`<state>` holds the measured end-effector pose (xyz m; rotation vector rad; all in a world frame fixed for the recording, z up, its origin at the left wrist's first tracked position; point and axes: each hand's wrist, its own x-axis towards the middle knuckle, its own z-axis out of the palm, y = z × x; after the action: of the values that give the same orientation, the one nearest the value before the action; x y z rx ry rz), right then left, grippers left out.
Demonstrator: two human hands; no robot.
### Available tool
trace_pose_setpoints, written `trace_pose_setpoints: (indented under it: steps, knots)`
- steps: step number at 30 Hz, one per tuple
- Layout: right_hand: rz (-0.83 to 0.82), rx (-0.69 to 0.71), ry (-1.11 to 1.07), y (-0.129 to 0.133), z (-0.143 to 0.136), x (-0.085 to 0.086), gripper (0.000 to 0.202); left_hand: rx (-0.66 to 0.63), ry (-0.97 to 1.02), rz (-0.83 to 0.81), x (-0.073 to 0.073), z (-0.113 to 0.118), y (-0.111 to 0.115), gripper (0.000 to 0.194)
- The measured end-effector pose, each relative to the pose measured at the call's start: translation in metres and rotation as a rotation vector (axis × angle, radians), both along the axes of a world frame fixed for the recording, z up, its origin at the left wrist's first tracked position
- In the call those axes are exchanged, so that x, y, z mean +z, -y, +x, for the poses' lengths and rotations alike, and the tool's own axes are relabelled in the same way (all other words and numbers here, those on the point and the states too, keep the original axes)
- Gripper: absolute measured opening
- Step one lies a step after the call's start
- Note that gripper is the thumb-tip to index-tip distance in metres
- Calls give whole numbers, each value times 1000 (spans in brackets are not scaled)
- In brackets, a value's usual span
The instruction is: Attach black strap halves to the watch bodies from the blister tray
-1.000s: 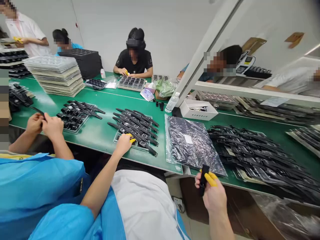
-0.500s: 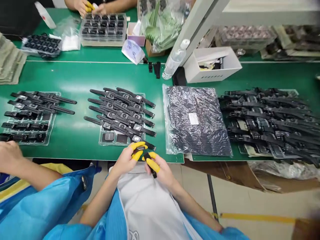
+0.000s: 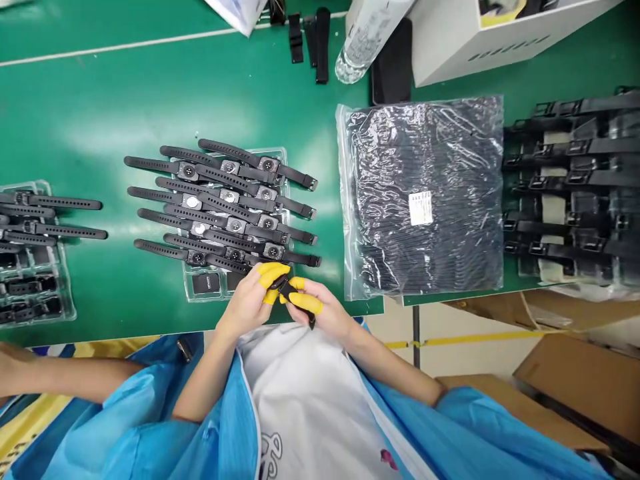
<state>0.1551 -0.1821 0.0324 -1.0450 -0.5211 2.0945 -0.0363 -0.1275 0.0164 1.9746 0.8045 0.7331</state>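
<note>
Both my hands wear yellow finger cots and meet just above the table's front edge. Pinched in my left hand (image 3: 253, 297) is a dark smartwatch body (image 3: 278, 282), mostly covered by the fingers. My right hand (image 3: 320, 308) grips a black watch strap (image 3: 287, 289), its lower end hanging below the fingers. Strap and watch body touch or nearly touch; whether they are joined I cannot tell. Behind my left hand, a clear plastic tray (image 3: 189, 288) holds several smartwatches (image 3: 235, 225) with straps attached, lying with their sensor backs up.
Right of the tray lies a zip bag (image 3: 420, 260) packed with black straps. More strapped watches (image 3: 575, 180) sit at far right, another watch tray (image 3: 67, 293) at left. A bottle (image 3: 360, 50), phone (image 3: 393, 67) and white box (image 3: 450, 47) stand behind. A co-worker's arm (image 3: 65, 379) reaches in at left.
The view has tilted down and come closer to the table. My hands have drawn together, bringing the strap up against the watch body.
</note>
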Motion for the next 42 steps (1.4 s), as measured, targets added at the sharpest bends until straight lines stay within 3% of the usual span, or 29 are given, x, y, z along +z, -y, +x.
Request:
trace_pose_setpoints:
  steps: [10, 14, 17, 23, 32, 42]
  knots:
    - [-106, -87, -110, -9, 2, 7, 32, 28, -64, 6, 5, 5, -2, 52]
    - [-146, -150, -100, -8, 1, 11, 32, -45, -81, -48, 13, 4, -4, 53]
    - [-143, -152, -87, -7, 3, 11, 32, -97, -67, -85, 18, 2, -6, 55]
    - [-122, -107, -42, -6, 10, 12, 35, -113, -224, -3, 22, 3, -5, 54]
    - [-74, -69, 6, 4, 15, 10, 37, -106, -16, -189, 23, 7, -1, 50]
    - [24, -42, -89, 10, 28, 8, 37, -178, 68, -252, 15, 13, 2, 44]
